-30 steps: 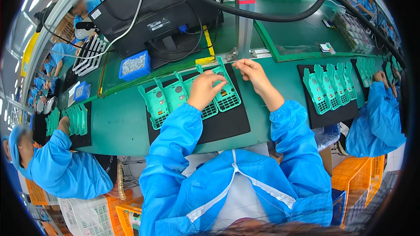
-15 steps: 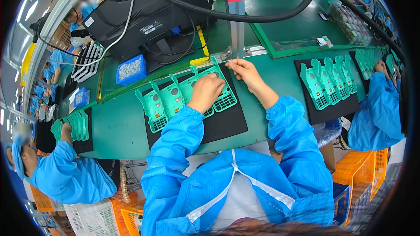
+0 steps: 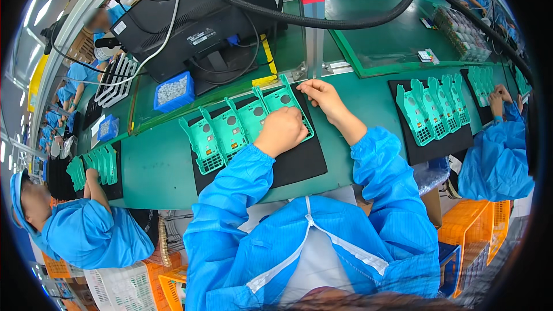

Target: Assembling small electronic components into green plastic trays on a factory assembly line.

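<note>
Several green plastic handset housings (image 3: pixel 204 147) lie side by side on a black mat (image 3: pixel 296 164), each with a round dark patch and a grid of key openings at the near end. My left hand (image 3: pixel 282 131) is curled over the near part of the rightmost housing (image 3: pixel 279 101) and hides most of its grid. Whatever its fingers hold, if anything, is covered by the hand. Just right of that housing's far end, my right hand (image 3: pixel 324 99) is raised with thumb and fingertips pinched together. Anything between them is too small to make out.
Beyond the mat stand a blue bin (image 3: pixel 174 93) of small pale parts and a monitor (image 3: pixel 196 29) seen from behind. A metal post (image 3: pixel 313 52) rises past my right hand. More housings (image 3: pixel 433 109) lie on a mat to the right. Co-workers (image 3: pixel 86 219) sit on both sides.
My left hand has slid toward me and slightly right, from the middle of the rightmost housing down over its key grid. The right hand has stayed in nearly the same spot, still pinched.
</note>
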`<state>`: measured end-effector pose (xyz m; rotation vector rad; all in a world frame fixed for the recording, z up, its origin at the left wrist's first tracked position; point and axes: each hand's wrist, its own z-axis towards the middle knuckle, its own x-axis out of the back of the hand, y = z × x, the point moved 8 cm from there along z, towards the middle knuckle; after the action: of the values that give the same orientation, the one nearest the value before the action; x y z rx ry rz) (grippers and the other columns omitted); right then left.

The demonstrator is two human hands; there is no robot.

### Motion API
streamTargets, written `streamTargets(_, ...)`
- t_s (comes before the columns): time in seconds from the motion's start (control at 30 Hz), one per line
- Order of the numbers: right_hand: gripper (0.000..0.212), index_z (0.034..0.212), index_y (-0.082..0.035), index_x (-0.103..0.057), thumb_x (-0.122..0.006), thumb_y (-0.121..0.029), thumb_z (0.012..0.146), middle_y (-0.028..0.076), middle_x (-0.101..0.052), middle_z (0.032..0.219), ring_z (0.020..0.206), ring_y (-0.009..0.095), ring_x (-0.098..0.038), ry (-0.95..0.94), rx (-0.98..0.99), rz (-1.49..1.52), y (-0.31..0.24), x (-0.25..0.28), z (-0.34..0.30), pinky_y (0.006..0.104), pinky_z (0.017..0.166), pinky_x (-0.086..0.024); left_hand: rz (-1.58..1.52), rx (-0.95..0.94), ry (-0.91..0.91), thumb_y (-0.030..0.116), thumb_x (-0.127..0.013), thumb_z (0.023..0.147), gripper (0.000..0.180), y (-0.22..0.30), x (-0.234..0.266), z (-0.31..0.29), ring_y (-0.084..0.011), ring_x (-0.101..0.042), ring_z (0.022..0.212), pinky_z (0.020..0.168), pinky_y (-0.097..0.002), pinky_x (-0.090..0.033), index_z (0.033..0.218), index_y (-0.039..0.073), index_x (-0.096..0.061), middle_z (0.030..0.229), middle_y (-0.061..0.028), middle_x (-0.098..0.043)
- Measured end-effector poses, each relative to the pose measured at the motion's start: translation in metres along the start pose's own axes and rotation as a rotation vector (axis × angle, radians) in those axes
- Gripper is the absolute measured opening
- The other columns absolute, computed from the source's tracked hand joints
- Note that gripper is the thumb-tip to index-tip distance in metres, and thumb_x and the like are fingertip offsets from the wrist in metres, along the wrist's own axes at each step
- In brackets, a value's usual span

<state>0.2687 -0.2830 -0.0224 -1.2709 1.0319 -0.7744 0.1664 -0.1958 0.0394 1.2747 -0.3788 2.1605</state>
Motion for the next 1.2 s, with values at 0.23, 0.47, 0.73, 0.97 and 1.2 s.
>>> streamTargets(0.23,0.013,0.098,-0.006,-0.067,-0.062,-0.016,0.090,-0.002,-0.062,0.092,0.071,0.005,-0.049,0.012,0.258,-0.130,-0.020,-0.009,-0.006,0.0201,0.062,-0.041,-1.527,0.796,0.111,0.029,-0.049,0.093,0.045,-0.076,-0.010,-0.023,-0.0186,-0.061,0.092,0.079,-0.0317,-0.047,0.122,-0.005,-0.054,0.105,-0.0090,-0.064)
streamTargets(0.47,0.013,0.094,-0.008,-0.069,-0.068,-0.010,0.081,0.006,-0.059,0.087,0.079,0.017,-0.060,-0.049,0.541,-0.574,-0.062,-0.043,-0.035,0.0293,0.069,-0.049,-2.193,0.850,0.177,0.038,-0.043,0.095,0.065,-0.065,-0.013,-0.030,-0.0306,-0.046,0.125,0.109,-0.0398,-0.036,0.136,-0.010,-0.031,0.137,-0.0262,-0.041)
streamTargets(0.73,0.012,0.088,-0.013,-0.069,-0.068,-0.013,0.076,0.003,-0.060,0.083,0.081,0.025,-0.058,-0.016,0.810,-0.882,-0.071,-0.063,-0.050,0.0363,0.072,-0.049,-2.176,0.842,0.129,0.039,-0.042,0.095,0.061,-0.056,-0.020,-0.034,-0.0262,-0.050,0.119,0.106,-0.0382,-0.038,0.135,-0.007,-0.037,0.135,-0.0212,-0.046)
streamTargets(0.97,0.013,0.086,-0.014,-0.067,-0.069,-0.012,0.073,0.002,-0.060,0.086,0.081,0.024,-0.058,0.022,0.847,-1.024,-0.077,-0.067,-0.056,0.0346,0.068,-0.050,-2.072,0.812,0.105,0.036,-0.044,0.094,0.067,-0.053,-0.016,-0.033,-0.0230,-0.045,0.126,0.107,-0.0361,-0.034,0.142,-0.006,-0.026,0.140,-0.0179,-0.042)
streamTargets(1.2,0.021,0.086,-0.010,-0.066,-0.073,-0.007,0.066,0.003,-0.062,0.086,0.076,0.024,-0.060,0.011,1.001,-1.071,-0.082,-0.076,-0.068,0.0325,0.066,-0.050,-2.057,0.827,0.090,0.034,-0.047,0.092,0.073,-0.050,-0.016,-0.034,-0.0224,-0.043,0.128,0.108,-0.0361,-0.033,0.144,-0.008,-0.017,0.139,-0.0178,-0.043)
